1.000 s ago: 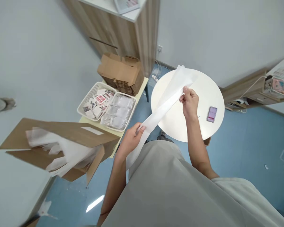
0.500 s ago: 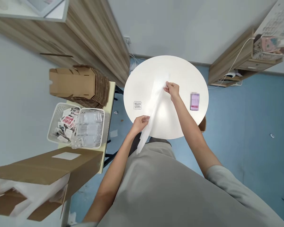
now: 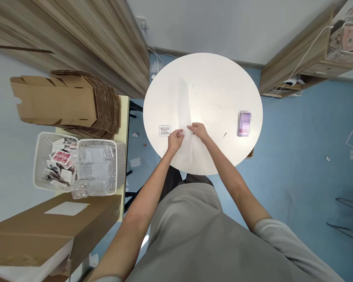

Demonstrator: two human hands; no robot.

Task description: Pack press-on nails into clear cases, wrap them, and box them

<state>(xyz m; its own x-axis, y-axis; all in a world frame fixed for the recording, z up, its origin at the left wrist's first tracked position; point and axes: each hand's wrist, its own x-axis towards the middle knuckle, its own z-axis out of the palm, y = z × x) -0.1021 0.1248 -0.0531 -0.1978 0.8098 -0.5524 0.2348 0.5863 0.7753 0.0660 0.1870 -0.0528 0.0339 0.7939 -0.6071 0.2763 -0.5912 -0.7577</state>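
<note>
A long white sheet [image 3: 184, 105] lies flat on the round white table [image 3: 211, 78], running from the near edge toward the far side. My left hand [image 3: 175, 140] and my right hand [image 3: 197, 131] sit close together on the sheet's near part, fingers curled and pinching it. A small clear plastic pack [image 3: 164, 130] lies just left of my left hand. A purple card-like item [image 3: 244, 123] rests on the table's right side.
Left of the table a yellow side table [image 3: 124, 117] carries a stack of flattened cardboard boxes [image 3: 67, 102] and white baskets [image 3: 76, 166] of small packets. A long open carton [image 3: 47, 231] sits at lower left. Wooden cabinets [image 3: 294, 66] flank the wall.
The sheet was held up stretched between both hands; now it lies on the table. My right hand came back toward my left, and the view turned to face the table.
</note>
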